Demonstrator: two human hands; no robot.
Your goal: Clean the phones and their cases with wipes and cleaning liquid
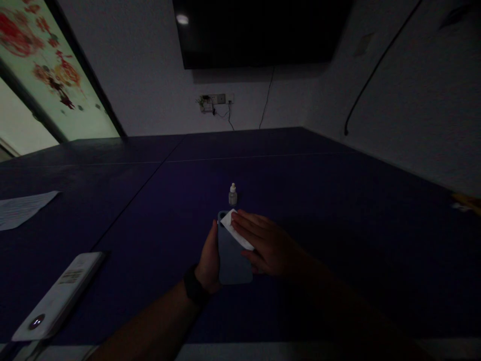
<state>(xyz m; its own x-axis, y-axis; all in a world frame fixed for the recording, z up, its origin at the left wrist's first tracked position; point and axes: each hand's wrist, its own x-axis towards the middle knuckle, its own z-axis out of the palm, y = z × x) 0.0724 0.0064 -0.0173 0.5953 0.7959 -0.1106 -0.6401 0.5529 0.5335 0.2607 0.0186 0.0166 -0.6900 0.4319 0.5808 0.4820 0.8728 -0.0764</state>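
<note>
A blue-grey smartphone (233, 265) is held with its back side up, its camera corner at the upper left. My left hand (209, 258) grips the phone along its left edge, thumb pointing up the side. My right hand (263, 240) presses a folded white wipe (237, 229) against the upper part of the phone's back, fingers laid over the cloth. Just beyond the phone, a small dropper bottle (233, 195) with a white cap stands upright on the table.
The dark blue table (150, 225) spreads around. A long white device (60, 296) with cables lies at the lower left, a paper sheet (26, 208) behind it. A yellow object (467, 201) sits at the right edge. Wall sockets (216, 99) are under a screen (263, 30).
</note>
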